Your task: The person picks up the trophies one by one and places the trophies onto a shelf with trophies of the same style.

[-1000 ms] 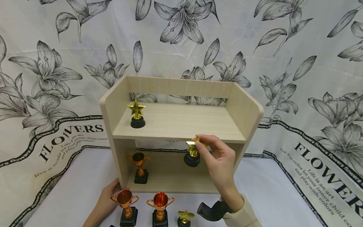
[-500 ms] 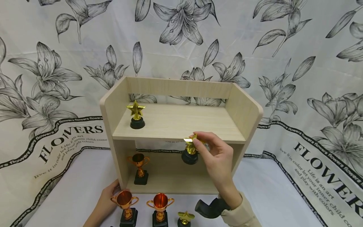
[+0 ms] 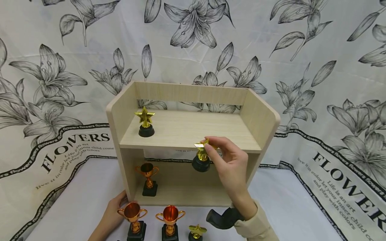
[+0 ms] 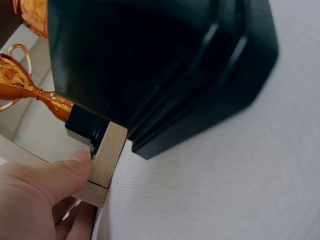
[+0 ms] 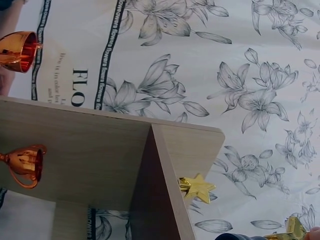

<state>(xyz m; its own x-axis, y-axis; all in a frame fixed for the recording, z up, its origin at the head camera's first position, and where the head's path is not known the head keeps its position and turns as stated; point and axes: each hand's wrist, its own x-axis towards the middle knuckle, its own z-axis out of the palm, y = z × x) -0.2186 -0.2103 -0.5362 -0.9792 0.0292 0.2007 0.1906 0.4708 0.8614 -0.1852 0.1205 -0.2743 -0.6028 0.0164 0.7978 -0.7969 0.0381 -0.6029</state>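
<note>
My right hand (image 3: 233, 165) pinches a gold star trophy (image 3: 201, 163) by its star, between thumb and fingers. Its round black base hangs in front of the lower opening of a two-tier wooden shelf (image 3: 190, 129), the star level with the upper board's front edge. In the right wrist view the held trophy (image 5: 294, 229) shows only at the bottom right corner. At the shelf's lower left corner, my left hand (image 3: 112, 210) grips the side panel; the left wrist view shows the thumb (image 4: 70, 172) on the wooden edge and fingers curled behind.
Another star trophy (image 3: 146, 122) stands on the upper board's left. A bronze cup trophy (image 3: 149, 180) is on the lower board. In front of the shelf are two bronze cups (image 3: 133, 214) (image 3: 170, 216) and a small star trophy (image 3: 197, 231). Floral cloth (image 3: 193, 60) hangs behind.
My right hand has lifted the star trophy slightly and shifted it a little to the left. My left hand stays at the shelf's corner.
</note>
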